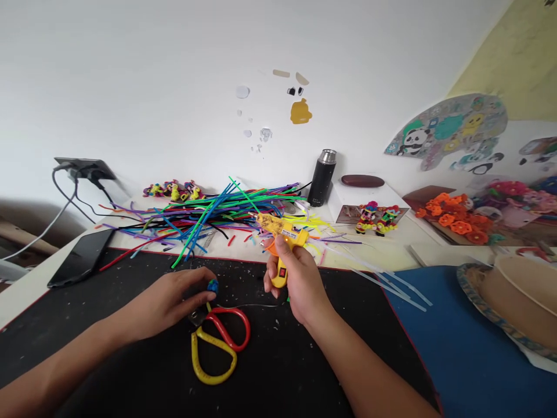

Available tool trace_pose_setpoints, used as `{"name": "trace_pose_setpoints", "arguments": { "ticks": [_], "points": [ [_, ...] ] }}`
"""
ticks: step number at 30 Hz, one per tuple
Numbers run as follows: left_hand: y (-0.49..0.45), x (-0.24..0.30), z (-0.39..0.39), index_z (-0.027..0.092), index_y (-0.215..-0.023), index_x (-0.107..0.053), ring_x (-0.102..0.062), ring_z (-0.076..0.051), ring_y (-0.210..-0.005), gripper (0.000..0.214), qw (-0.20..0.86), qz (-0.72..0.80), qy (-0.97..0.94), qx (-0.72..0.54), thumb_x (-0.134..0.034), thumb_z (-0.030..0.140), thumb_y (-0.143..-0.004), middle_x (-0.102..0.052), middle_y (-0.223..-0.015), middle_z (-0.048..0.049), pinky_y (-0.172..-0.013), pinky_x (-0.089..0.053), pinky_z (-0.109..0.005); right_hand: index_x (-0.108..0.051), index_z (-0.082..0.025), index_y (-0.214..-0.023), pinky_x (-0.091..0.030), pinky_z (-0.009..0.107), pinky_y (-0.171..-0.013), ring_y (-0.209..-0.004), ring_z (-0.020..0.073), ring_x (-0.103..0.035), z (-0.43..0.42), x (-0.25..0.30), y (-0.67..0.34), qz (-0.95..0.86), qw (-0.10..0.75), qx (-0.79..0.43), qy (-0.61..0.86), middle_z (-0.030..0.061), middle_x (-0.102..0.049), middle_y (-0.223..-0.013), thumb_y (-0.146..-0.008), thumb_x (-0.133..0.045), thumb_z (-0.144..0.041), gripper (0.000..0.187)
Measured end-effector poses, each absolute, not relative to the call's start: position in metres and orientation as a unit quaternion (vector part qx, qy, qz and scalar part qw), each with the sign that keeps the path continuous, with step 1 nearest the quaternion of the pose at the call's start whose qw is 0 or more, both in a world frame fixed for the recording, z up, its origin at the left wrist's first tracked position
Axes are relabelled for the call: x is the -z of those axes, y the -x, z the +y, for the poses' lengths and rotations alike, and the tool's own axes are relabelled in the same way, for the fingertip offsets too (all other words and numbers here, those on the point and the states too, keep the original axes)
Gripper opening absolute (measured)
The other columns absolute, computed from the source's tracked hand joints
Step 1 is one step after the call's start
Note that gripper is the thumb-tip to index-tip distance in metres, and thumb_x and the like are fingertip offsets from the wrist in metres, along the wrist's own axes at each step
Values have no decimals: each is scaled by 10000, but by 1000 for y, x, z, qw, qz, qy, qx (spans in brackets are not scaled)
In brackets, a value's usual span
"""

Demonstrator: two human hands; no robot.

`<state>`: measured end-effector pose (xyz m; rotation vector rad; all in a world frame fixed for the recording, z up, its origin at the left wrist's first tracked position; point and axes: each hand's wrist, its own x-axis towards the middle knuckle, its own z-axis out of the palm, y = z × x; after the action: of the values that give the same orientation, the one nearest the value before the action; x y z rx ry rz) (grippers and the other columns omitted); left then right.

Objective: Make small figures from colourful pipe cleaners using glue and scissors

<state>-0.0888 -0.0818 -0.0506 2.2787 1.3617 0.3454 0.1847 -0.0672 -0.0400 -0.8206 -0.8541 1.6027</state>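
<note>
The left hand [183, 293] pinches a small blue piece [213, 285] between thumb and fingertips, just above the scissors [223, 333]. These lie on the black mat [278, 371], one loop red and one yellow, with their blades largely hidden beside that hand. The right hand [300, 273] is closed around the handle of a yellow glue gun [296, 238] (its nozzle end stained brown), held above the far side of the mat. The nozzle points away and to the left, well apart from the blue piece.

Along the far edge of the tabletop [409, 232], against the wall, lies a loose heap of coloured stems [217, 210]. A phone [80, 258] lies near the left edge. Behind the heap's right end stands a black flask [322, 179], beside a white box [361, 200] carrying a dark red case [362, 181]; two figures [378, 219] stand before the box. Clear sticks [409, 288] reach onto a blue mat [409, 342] toward the right edge, where a round woven item [483, 302] rests.
</note>
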Motion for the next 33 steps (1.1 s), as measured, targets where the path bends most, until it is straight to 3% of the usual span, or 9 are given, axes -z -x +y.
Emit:
{"name": "trace_pose_setpoints", "arguments": {
  "ticks": [4,7,10,13,20,33],
  "points": [
    [95,51,-84,257,-1146,-719,-749,-242,-850,380,271,528,-794,-132,-565,576,-1010,-804,-1029,-54,-747,-577,-296,-672,-173,-1018,-332,182,-338,-382,124,-564,-70,46,-180,-404,491,-685,355,-68,-554,-533,-852,-688,-791,641],
    [86,46,-79,265,-1135,-748,-739,-282,-993,401,310,536,-767,-170,-612,607,-976,-800,-1117,-68,-859,-577,-341,-660,-178,-1005,-355,185,-359,-384,119,-557,-72,45,-181,-464,466,-651,380,-61,-568,-520,-862,-655,-814,652],
    [69,42,-69,244,-1054,-757,-713,-304,-1027,424,341,524,-742,-243,-670,638,-925,-796,-1091,-78,-910,-562,-377,-631,-192,-927,-371,187,-378,-393,112,-552,-73,42,-185,-488,475,-613,400,-56,-570,-523,-875,-656,-799,610],
    [49,42,-53,221,-983,-740,-684,-250,-900,392,381,495,-727,-286,-704,605,-915,-754,-936,-53,-830,-550,-344,-641,-189,-893,-368,196,-381,-394,109,-540,-70,41,-188,-483,496,-599,402,-51,-560,-528,-886,-654,-789,600],
    [18,40,-13,187,-917,-704,-668,-206,-826,380,517,405,-668,-350,-824,539,-834,-718,-874,-39,-793,-543,-340,-702,-158,-1040,-347,202,-368,-400,120,-548,-61,43,-194,-437,547,-590,401,-61,-539,-539,-851,-719,-769,640],
    [16,68,-10,185,-893,-748,-717,-205,-787,440,573,415,-520,-479,-927,550,-725,-768,-878,-50,-826,-566,-353,-697,-169,-959,-342,205,-367,-391,118,-537,-60,42,-195,-449,540,-577,417,-66,-508,-534,-849,-708,-779,620]
  ]
}}
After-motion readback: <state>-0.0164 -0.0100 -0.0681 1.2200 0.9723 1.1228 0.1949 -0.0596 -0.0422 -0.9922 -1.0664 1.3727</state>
